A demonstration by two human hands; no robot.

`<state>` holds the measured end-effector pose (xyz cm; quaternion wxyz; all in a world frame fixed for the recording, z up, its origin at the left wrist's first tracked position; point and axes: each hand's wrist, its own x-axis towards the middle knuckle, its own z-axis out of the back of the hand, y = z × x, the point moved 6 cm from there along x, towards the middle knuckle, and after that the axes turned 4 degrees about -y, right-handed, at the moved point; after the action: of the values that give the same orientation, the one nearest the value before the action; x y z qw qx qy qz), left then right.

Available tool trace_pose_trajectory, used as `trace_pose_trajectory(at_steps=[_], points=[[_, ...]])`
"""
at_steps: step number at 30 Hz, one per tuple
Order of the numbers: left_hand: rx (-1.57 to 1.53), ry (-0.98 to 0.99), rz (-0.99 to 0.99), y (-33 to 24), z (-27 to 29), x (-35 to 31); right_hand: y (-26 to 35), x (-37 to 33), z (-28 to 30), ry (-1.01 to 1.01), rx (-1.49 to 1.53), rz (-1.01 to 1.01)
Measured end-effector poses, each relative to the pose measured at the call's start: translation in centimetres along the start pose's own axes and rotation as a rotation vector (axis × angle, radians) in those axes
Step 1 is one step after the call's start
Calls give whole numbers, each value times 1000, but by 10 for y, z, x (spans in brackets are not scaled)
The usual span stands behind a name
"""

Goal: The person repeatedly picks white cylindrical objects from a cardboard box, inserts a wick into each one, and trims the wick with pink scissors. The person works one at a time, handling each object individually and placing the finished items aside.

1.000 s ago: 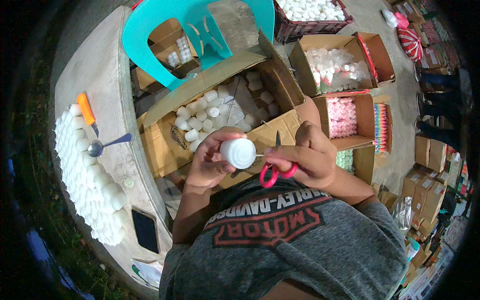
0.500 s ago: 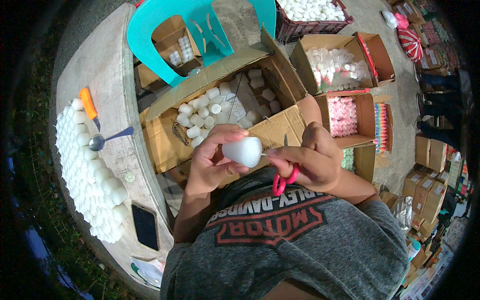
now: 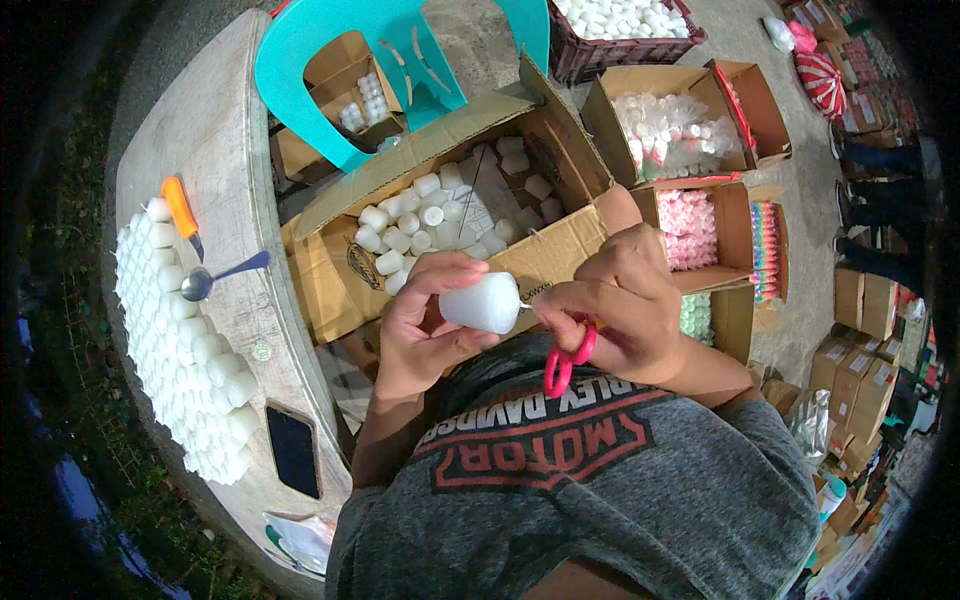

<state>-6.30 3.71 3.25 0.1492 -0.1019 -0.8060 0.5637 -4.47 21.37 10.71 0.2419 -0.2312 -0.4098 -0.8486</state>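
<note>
While white candles (image 3: 180,350) stand in close rows on the tabletop (image 3: 190,130), seemingly finished, more candles (image 3: 405,215) lie loose in the cardboard box (image 3: 560,255), probably left to do. From where I stand, one candle (image 3: 480,303) tilts sideways before the box; the left hand (image 3: 425,318) grips it, the right hand (image 3: 628,305) pinches its wick (image 3: 526,306), pink-handled scissors (image 3: 556,372) hooked on.

Head view, worn fisheye, upright and unmirrored, looks steeply down from above the wearer's left hand (image 3: 425,325) and right hand (image 3: 630,305), both near and central, with the grey shirt (image 3: 620,520) below them, the table (image 3: 190,130) curving away left of the left hand, and the floor (image 3: 805,215) farther off beyond the right.
</note>
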Motion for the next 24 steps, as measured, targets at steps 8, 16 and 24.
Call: trace_pose_trajectory(at_steps=[8, 16, 24], points=[[-47, 22, 22, -1, -4, 1, -4, 0, 0, -7, 22, -48], [74, 29, -47, -8, -9, -1, -3, -1, 3, 10, 5, -66], [194, 47, -92, -18, -16, -2, 0, 1, 3, 60, 1, -55]])
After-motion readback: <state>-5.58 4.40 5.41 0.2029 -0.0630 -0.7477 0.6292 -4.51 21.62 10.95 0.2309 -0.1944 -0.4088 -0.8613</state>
